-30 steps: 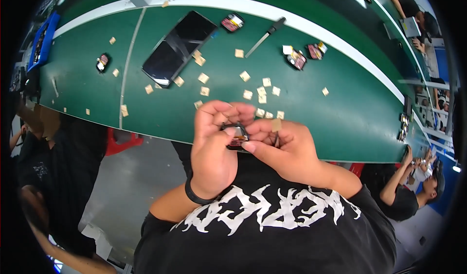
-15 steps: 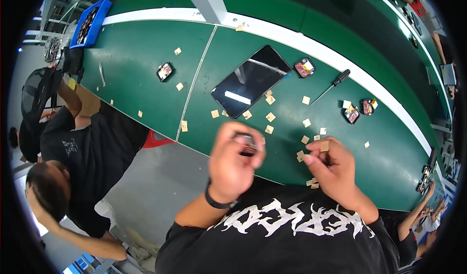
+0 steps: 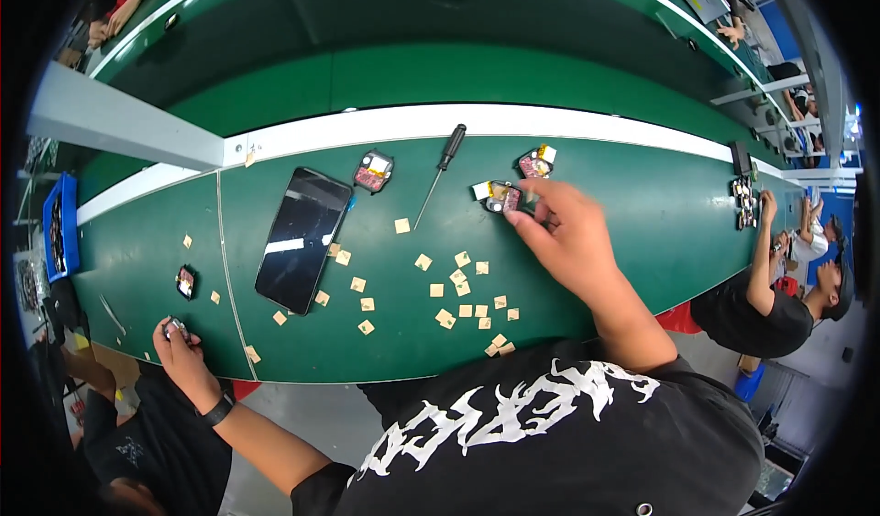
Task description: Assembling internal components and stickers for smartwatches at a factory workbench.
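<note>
My left hand (image 3: 186,362) reaches far out to the left, fingers closed round a small dark electronic module (image 3: 177,330) just above the green table's near edge. Close by on the table lies another small module (image 3: 186,282) with a black case. At the right, my right hand (image 3: 576,241) pinches the right edge of an opened black module (image 3: 501,197) that has a white block sticking out at its left and red parts inside. Just behind it rests a similar module (image 3: 533,162). Several small tan square pads (image 3: 423,262) lie scattered between my hands.
A black tablet-like slab (image 3: 301,241) lies left of centre, with an opened module (image 3: 373,171) beside it. A black-handled screwdriver (image 3: 448,149) points toward me. A blue bin (image 3: 60,227) stands far left. People sit on both sides; a grey post (image 3: 137,117) rises behind.
My view has swung to the right. My left hand has carried its module out to the left. My right hand has left the tan pads, no pad visible in it, and taken hold of a module.
</note>
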`<state>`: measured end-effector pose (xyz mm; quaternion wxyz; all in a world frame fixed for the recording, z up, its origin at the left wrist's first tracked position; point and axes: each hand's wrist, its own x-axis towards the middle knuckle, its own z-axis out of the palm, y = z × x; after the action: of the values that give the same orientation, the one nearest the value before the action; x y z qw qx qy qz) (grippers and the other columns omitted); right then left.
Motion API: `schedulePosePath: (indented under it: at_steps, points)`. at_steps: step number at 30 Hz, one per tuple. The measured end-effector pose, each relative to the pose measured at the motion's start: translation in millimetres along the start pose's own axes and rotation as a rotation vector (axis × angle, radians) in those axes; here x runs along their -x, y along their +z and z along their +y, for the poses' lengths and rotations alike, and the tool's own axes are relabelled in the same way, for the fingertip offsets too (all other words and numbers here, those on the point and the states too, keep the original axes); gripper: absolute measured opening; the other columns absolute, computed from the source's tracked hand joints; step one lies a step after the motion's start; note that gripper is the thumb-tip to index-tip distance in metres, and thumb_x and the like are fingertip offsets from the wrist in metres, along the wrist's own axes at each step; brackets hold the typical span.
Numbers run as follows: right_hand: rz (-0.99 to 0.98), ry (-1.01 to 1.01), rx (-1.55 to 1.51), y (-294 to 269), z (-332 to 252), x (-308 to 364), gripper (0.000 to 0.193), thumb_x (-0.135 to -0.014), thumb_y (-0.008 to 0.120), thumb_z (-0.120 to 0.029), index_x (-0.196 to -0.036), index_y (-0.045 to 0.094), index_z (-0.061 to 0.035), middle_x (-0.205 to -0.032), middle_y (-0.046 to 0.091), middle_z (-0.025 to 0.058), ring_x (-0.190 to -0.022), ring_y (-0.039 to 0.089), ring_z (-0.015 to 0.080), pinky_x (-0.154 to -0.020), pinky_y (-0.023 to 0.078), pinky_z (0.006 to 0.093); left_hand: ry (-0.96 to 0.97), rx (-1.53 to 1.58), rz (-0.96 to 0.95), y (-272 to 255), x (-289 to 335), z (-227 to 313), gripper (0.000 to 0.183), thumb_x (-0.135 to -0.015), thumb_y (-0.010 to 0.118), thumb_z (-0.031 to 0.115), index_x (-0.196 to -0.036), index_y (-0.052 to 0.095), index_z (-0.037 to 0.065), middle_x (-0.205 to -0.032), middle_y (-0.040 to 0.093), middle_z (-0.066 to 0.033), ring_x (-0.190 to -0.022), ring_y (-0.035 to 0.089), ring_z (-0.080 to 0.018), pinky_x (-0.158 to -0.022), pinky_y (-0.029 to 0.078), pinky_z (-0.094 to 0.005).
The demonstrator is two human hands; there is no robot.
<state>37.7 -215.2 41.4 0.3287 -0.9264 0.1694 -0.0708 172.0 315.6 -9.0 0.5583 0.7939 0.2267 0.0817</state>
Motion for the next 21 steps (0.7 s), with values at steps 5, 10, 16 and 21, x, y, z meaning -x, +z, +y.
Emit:
schedulePosePath:
  at_steps: [5, 10, 16, 21]
  points:
    - [-0.15, 0.027, 0.132, -1, -10, -7, 0.053, -0.087, 0.077, -0.029, -0.132, 0.06, -0.0073, -0.098, 0.071, 0.0159, -0.084, 0.07, 0.0332, -0.07, 0.056, 0.0436, 0.255, -0.288, -0.027, -14, -26, -15, 0.023, -0.106, 0.054, 0.015, -0.121, 0.065, 0.0, -0.097, 0.061, 0.0002, -0.084, 0.054, -0.0077, -0.077, 0.046, -0.0236]
    - [-0.136, -0.019, 0.194, 9, 1, -9, 0.051, -0.089, 0.074, -0.034, -0.131, 0.06, -0.0077, -0.097, 0.072, 0.017, -0.084, 0.07, 0.0384, -0.071, 0.056, 0.0481, 0.307, -0.337, -0.067, -15, -42, -18, 0.029, -0.106, 0.055, 0.015, -0.127, 0.064, -0.003, -0.113, 0.065, -0.0072, -0.097, 0.061, -0.0136, -0.088, 0.049, -0.0274]
    - [-0.225, 0.138, -0.102, -1, -9, -6, 0.05, -0.084, 0.081, -0.026, -0.125, 0.062, -0.0032, -0.073, 0.065, 0.0088, -0.065, 0.065, 0.0225, -0.061, 0.051, 0.0359, 0.484, -0.55, 0.331, 10, -24, -5, 0.037, -0.104, 0.06, 0.023, -0.128, 0.063, -0.005, -0.12, 0.064, -0.0137, -0.105, 0.062, -0.0201, -0.095, 0.049, -0.0325]
    - [-0.234, 0.074, -0.62, 4, -35, 21, 0.051, -0.082, 0.086, -0.018, -0.122, 0.062, 0.0015, -0.06, 0.051, -0.002, -0.055, 0.048, 0.0054, -0.053, 0.041, 0.0251, 0.642, 0.198, -0.251, 137, 184, 71, 0.042, -0.106, 0.049, 0.017, -0.144, 0.045, -0.001, -0.136, 0.056, -0.018, -0.119, 0.062, -0.0303, -0.092, 0.055, -0.0398]
